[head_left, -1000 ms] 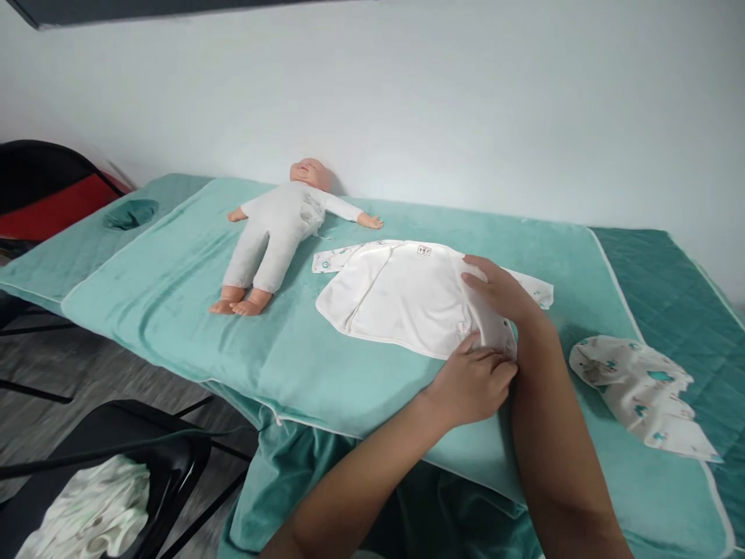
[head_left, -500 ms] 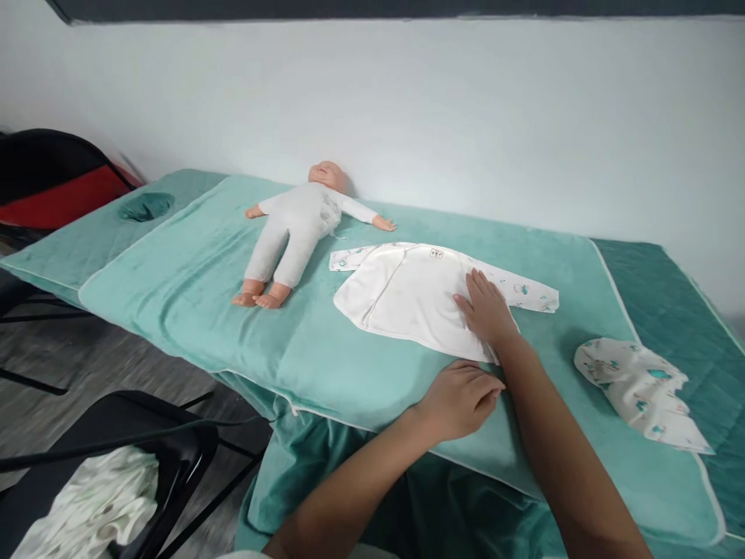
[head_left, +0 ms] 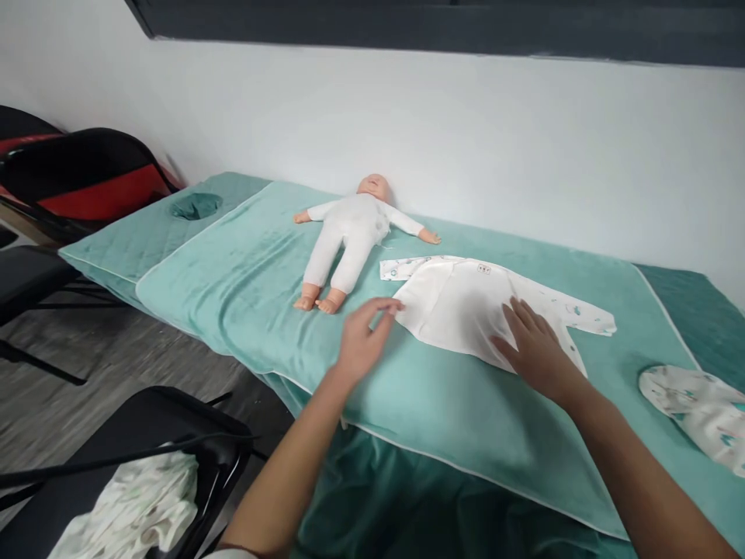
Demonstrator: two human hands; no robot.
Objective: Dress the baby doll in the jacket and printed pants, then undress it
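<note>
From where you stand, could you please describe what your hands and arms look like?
The left hand and right hand are bare, no gloves or rings visible. The forearms are uncovered; a pale edge, perhaps a sleeve, shows by the left arm.

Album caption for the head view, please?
Left hand and right hand at a small white shirt, near a cloth-bodied doll.

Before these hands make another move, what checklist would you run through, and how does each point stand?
1. Small white shirt spread out, both sleeves extended: ok.
2. Doll lying apart from the shirt: ok.
3. Right hand open above or on the shirt: ok.
4. Left hand gripping the shirt's edge: cannot tell; its fingertips are right by it.
5. Printed cloth fully in view: not ok; the picture's right edge cuts it off.
</note>
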